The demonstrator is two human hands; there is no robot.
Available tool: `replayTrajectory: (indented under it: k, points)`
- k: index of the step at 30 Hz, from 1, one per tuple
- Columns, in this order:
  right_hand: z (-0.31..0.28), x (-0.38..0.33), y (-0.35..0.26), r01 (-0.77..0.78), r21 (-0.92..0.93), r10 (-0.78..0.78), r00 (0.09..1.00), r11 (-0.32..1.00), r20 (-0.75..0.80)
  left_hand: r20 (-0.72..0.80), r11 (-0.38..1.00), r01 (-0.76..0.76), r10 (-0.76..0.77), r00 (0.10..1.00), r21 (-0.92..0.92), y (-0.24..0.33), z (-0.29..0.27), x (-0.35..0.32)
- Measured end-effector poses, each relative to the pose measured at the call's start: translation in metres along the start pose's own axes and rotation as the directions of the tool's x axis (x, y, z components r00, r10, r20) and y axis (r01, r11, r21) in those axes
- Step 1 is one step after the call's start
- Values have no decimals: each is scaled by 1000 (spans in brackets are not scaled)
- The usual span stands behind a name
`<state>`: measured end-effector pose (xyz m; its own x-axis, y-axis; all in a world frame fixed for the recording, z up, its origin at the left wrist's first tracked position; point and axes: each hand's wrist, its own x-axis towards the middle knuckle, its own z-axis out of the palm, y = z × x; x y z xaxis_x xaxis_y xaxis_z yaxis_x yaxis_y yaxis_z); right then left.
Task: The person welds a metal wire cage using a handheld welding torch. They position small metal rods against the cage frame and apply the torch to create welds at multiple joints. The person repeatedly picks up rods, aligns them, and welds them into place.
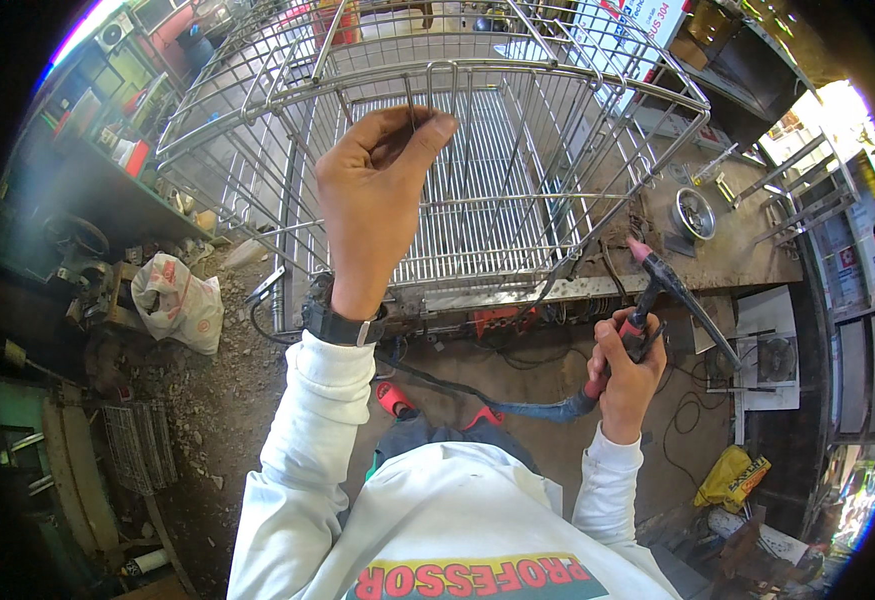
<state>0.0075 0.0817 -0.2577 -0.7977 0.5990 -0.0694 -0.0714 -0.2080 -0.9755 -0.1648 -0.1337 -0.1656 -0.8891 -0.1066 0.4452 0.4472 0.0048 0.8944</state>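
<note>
While a white plastic bag (179,300) lies on the rubble at the left of the frame, the left hand (372,190) rises at upper centre, fingers (427,128) pinched shut on a thin metal rod (409,105) in front of the wire cage (457,170). Toward the lower right, the right hand (625,375) grips a welding torch (657,300), its tip pointing up at the cage's lower right corner on the tabletop (737,250).

A metal workshop is shown. A large welded wire cage (437,150) is set on a scorched steel surface (737,250), and a welding torch (657,290) with its hose is seen at the surface's near edge. Rubble, scrap and cables are strewn over the dirt floor (207,400), and cluttered shelves (107,150) are seen at the left.
</note>
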Motion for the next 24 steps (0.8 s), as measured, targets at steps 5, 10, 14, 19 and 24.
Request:
replayTrajectory:
  k: [5, 10, 14, 19, 24]
  points:
    - [-7, -4, 3, -29, -1, 28, 1000, 1000, -12, -7, 999, -42, 42, 999, 27, -4, 2, 0]
    - [-10, -6, 6, -23, 9, 23, 1000, 1000, -14, -3, 999, -24, 25, 1000, 44, -5, 0, 1]
    - [-14, -5, 6, -27, -13, 26, 999, 1000, -23, 11, 1000, -11, 11, 1000, 21, -5, 2, 0]
    - [-13, -3, 2, -29, -29, 28, 999, 999, -35, 15, 998, -7, 6, 1000, 62, -1, 5, -3]
    - [-16, 1, 8, -32, -35, 31, 999, 999, -14, 13, 996, -4, 3, 1000, 84, -2, 7, -3]
